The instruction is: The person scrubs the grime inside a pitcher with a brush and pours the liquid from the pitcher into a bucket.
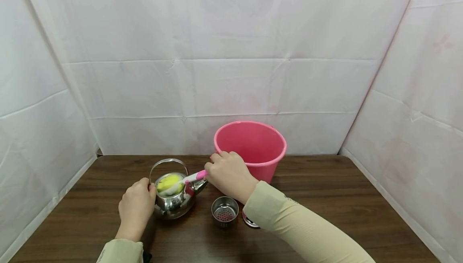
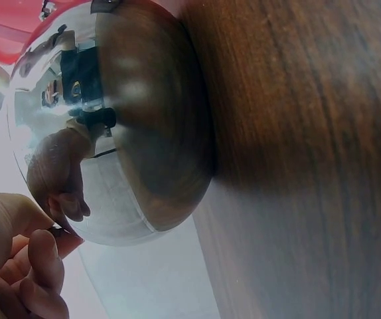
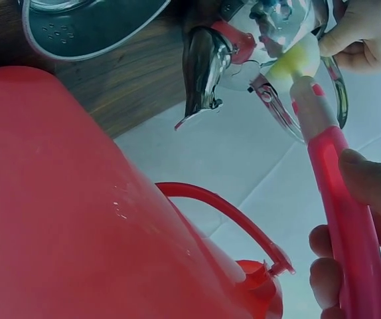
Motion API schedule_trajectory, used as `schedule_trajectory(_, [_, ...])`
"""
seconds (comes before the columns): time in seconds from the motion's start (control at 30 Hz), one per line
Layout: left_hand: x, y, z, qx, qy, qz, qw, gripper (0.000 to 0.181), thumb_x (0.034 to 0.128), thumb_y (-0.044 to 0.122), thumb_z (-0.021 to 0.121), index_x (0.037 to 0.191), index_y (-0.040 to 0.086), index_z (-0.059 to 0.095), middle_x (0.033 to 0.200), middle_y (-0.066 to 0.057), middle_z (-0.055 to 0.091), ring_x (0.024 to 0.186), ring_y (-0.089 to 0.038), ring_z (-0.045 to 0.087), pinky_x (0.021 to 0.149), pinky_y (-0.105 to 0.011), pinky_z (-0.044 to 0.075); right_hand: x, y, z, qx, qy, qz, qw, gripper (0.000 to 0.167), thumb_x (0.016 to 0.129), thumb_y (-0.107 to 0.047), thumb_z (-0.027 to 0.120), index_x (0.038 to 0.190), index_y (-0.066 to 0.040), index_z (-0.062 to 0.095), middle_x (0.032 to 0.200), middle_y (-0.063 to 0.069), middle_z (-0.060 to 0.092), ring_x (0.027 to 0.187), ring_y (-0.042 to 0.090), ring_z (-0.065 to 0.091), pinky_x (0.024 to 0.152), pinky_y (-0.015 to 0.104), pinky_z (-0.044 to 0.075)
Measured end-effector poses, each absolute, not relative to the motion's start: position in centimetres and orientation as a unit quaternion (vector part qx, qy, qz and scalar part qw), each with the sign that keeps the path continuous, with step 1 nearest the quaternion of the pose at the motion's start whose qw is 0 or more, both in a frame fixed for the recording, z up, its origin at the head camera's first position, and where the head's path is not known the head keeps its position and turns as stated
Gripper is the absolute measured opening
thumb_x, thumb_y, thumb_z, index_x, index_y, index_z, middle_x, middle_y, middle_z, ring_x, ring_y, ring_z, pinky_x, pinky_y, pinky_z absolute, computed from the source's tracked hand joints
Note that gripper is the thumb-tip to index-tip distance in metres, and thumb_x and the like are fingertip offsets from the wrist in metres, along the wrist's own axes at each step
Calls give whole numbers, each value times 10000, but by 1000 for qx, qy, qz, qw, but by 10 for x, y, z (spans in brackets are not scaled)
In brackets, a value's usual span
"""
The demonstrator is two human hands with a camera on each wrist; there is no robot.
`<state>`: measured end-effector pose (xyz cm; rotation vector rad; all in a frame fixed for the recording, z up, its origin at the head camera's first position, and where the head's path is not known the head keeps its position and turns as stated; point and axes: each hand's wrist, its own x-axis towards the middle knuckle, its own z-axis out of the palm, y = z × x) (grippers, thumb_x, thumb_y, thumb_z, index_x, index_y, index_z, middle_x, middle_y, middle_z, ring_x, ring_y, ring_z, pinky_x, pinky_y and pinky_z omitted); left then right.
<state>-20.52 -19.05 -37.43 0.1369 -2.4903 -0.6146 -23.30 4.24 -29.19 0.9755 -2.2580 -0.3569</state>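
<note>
A shiny steel kettle (image 1: 175, 206) stands on the table with its arched handle (image 1: 169, 160) raised and its spout pointing right. My left hand (image 1: 136, 203) pinches the kettle at its left side, by the handle's lower end; the left wrist view shows thumb and fingers together there. In my right hand (image 1: 229, 174) is a sponge brush (image 3: 340, 199) with a pink and white handle, gripped with the fingers curled round it. Its yellow sponge head (image 1: 170, 183) sits in the kettle's round mouth, and its lower part is hidden.
Behind my right hand stands a pink bucket (image 1: 265, 170) with a red-pink bail handle (image 3: 224, 206). A steel strainer basket (image 1: 225, 213) with a perforated bottom is right of the kettle. Beside it lies a round metal lid (image 1: 250, 222), partly covered by my right sleeve. White cloth (image 1: 231, 86) encloses the table.
</note>
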Motion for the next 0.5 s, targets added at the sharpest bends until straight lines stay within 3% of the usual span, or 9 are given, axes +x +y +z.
schedule_trajectory(0.5, [-207, -191, -374, 55, -931, -225, 283, 162, 884, 88, 556, 893, -51, 638, 770, -233, 654, 651, -441, 622, 491, -528, 454, -227, 38, -288, 394, -838, -148, 347, 70, 822, -266, 699, 792, -209, 726, 707, -40, 638, 631, 130, 573, 524, 225, 443])
